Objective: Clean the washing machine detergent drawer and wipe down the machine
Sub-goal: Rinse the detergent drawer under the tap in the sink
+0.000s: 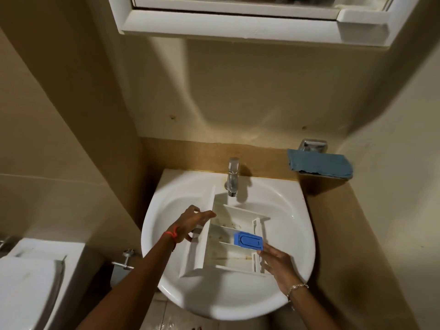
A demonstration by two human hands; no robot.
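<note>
- White washbasin [166,289] set against a beige wall, a chrome tap [232,179] upright at its back rim.
- White mirror cabinet [238,25] overhead.
- Toilet [28,282] at lower left, a metal valve [126,259] between it and the basin.
- Chrome wall holder [313,146] right of the tap.

Left hand [192,222] curled in grip, right hand [276,260] fingers straight
</note>
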